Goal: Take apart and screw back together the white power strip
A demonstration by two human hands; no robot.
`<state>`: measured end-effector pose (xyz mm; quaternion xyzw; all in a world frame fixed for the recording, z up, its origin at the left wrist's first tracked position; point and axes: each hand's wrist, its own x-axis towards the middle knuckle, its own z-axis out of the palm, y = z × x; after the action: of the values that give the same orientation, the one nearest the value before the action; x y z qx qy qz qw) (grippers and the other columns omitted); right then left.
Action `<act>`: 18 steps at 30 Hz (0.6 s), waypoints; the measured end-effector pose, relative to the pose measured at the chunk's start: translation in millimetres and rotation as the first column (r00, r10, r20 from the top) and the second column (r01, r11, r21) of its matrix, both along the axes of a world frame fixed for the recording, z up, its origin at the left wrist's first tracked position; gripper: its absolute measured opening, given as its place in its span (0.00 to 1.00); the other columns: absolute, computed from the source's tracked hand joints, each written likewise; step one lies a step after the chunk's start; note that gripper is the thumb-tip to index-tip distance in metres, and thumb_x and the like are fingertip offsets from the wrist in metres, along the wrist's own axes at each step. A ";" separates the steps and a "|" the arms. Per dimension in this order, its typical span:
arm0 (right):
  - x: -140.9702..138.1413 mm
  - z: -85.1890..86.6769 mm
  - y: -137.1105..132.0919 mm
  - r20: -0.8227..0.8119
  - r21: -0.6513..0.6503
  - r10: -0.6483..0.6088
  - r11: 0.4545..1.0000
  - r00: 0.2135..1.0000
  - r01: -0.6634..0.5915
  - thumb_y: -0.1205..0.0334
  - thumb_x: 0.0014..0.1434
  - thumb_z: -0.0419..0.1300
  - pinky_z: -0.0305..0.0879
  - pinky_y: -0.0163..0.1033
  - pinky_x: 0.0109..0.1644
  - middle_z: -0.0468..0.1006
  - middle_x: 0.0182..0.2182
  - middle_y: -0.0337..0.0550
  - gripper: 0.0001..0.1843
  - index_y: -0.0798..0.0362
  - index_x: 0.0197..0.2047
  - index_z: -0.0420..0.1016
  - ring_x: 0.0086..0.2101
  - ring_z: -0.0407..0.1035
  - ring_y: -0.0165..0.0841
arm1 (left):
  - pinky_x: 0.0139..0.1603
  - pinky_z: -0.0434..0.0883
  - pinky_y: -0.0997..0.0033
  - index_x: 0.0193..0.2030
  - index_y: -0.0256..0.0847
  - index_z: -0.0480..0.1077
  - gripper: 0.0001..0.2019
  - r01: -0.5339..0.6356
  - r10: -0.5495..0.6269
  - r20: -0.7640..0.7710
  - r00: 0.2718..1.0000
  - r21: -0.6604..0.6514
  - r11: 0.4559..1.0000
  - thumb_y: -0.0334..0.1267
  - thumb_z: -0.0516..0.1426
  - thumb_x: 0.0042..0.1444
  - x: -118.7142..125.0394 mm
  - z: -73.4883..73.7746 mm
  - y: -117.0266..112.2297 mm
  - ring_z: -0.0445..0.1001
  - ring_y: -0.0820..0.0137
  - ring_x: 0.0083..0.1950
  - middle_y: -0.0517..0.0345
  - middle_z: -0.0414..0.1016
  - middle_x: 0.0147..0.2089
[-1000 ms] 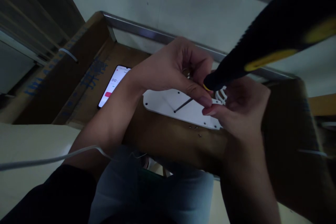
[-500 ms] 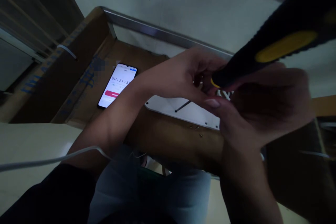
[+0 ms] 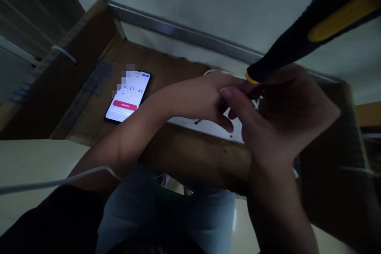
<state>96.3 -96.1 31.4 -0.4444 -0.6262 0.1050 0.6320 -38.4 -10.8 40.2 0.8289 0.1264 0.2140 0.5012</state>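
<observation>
My right hand (image 3: 282,115) is shut around a black and yellow screwdriver (image 3: 333,20), whose large handle looms close to the camera at the upper right. Its shaft disappears among my fingers. My left hand (image 3: 202,99) lies curled over a white perforated plate (image 3: 208,127), its fingertips meeting my right hand above the plate. Whatever those fingers pinch is hidden. Most of the plate is covered by my hands. Several tiny screws (image 3: 220,143) lie on the brown cardboard just below the plate's edge.
A smartphone (image 3: 127,97) lies on the cardboard (image 3: 178,59) left of my forearm, showing a timer. A metal rail (image 3: 184,35) runs along the back, before a pale wall. A white cable (image 3: 53,182) crosses the lower left, above my lap.
My right hand has moved left and now covers more of the plate. My left hand has dropped lower over it. The screwdriver handle has shifted toward the upper right, and the phone's timer reads more clearly.
</observation>
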 end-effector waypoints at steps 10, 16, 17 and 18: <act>4.9 12.7 -14.0 0.050 -0.152 0.237 0.962 0.970 -0.227 0.74 0.55 0.71 0.76 0.45 0.40 0.85 0.35 0.32 0.18 0.41 0.44 0.87 0.36 0.79 0.34 | 0.39 0.67 0.71 0.36 0.36 0.83 0.05 0.171 -0.196 -0.157 0.968 -0.159 0.972 0.35 0.68 0.55 -33.5 27.3 16.6 0.73 0.73 0.33 0.61 0.81 0.30; -5.2 10.9 -9.9 -0.147 -0.089 0.197 0.973 0.969 -0.211 0.79 0.41 0.79 0.82 0.39 0.42 0.84 0.35 0.30 0.25 0.44 0.39 0.86 0.36 0.78 0.30 | 0.34 0.60 0.69 0.29 0.38 0.81 0.10 0.138 -0.146 -0.122 0.982 -0.073 0.988 0.42 0.69 0.54 -23.9 18.2 14.6 0.67 0.73 0.31 0.59 0.76 0.28; -6.2 9.3 -9.4 -0.166 -0.082 0.192 0.975 0.967 -0.207 0.80 0.42 0.78 0.83 0.38 0.43 0.84 0.33 0.29 0.24 0.45 0.39 0.86 0.35 0.78 0.29 | 0.33 0.59 0.69 0.28 0.38 0.79 0.11 0.139 -0.148 -0.119 0.982 -0.080 0.987 0.43 0.70 0.53 -22.7 16.1 15.0 0.67 0.74 0.30 0.60 0.75 0.28; -6.6 7.6 -8.8 -0.189 -0.080 0.195 0.974 0.962 -0.213 0.81 0.43 0.77 0.83 0.38 0.43 0.83 0.32 0.29 0.23 0.45 0.39 0.86 0.35 0.79 0.28 | 0.33 0.59 0.70 0.28 0.38 0.76 0.13 0.143 -0.152 -0.109 0.982 -0.086 0.986 0.44 0.71 0.52 -22.1 14.6 15.5 0.65 0.75 0.30 0.62 0.73 0.27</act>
<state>89.6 -105.0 39.0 -0.3971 -0.6029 0.2403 0.6489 -60.5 4.7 54.8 0.8267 0.1014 0.1231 0.5396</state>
